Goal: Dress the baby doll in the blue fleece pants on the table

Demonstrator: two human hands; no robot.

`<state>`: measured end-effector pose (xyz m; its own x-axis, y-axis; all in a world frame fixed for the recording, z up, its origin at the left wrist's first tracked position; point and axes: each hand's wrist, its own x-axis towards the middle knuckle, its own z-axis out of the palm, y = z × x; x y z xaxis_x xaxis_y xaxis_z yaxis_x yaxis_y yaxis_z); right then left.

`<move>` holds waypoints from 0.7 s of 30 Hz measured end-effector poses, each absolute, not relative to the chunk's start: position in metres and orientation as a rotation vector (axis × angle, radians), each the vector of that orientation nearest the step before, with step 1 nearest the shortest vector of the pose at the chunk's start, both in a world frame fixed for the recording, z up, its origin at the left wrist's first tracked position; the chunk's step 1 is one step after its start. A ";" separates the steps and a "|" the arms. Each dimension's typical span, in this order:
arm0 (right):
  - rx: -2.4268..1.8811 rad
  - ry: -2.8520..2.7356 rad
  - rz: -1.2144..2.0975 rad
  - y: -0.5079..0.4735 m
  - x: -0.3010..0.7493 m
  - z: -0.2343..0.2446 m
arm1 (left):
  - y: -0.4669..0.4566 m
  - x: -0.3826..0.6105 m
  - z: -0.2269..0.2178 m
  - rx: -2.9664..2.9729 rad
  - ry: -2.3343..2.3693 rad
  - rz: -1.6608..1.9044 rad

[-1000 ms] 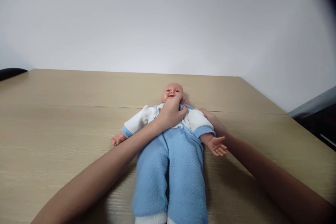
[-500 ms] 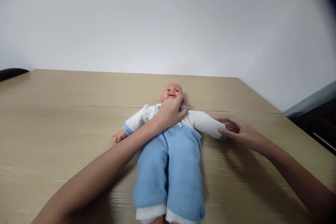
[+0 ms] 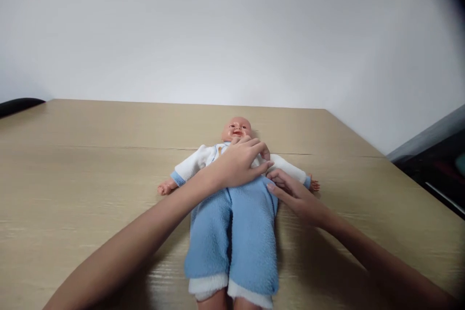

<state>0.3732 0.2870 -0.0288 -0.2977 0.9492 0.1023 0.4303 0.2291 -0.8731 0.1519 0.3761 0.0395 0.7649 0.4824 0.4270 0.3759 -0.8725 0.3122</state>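
Observation:
A baby doll (image 3: pixel 238 131) lies on its back, head away from me, in a white top with blue cuffs and fluffy blue trousers (image 3: pixel 250 237) with white hems. My left hand (image 3: pixel 241 160) rests over the doll's chest, thumb stretched out and fingers loosely bent near the neck and shoulder. Much of the top's front is hidden beneath it. At the doll's waist, on the right side, my right hand (image 3: pixel 290 193) touches the edge of the trousers with thumb and fingers apart. Beyond it, the doll's sleeved arm (image 3: pixel 290 167) stretches outward.
The doll lies on a light wooden table (image 3: pixel 90 169) with a seam running across. A white wall (image 3: pixel 181 43) stands behind the far edge. Dark objects show at the right edge (image 3: pixel 428 179) and a black curved shape (image 3: pixel 22 105) at the far left.
My right hand has let go of the doll's sleeve end and moved left to its waist; the doll's hand now shows. My left hand has shifted slightly right across the chest.

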 end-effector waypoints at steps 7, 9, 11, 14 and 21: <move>-1.293 -1.561 1.419 0.306 0.382 -0.030 | 0.375 0.153 0.031 2.757 0.702 0.465; -1.228 -1.421 1.501 0.304 0.377 -0.031 | 0.375 0.155 0.029 2.729 0.691 0.460; -1.189 -1.360 1.472 0.301 0.372 -0.034 | 0.375 0.157 0.027 2.688 0.694 0.476; -1.270 -1.439 1.219 0.297 0.368 -0.037 | 0.376 0.160 0.023 2.608 0.786 0.530; -1.469 -1.860 0.098 0.285 0.404 -0.030 | 0.380 0.164 0.023 2.573 0.775 0.679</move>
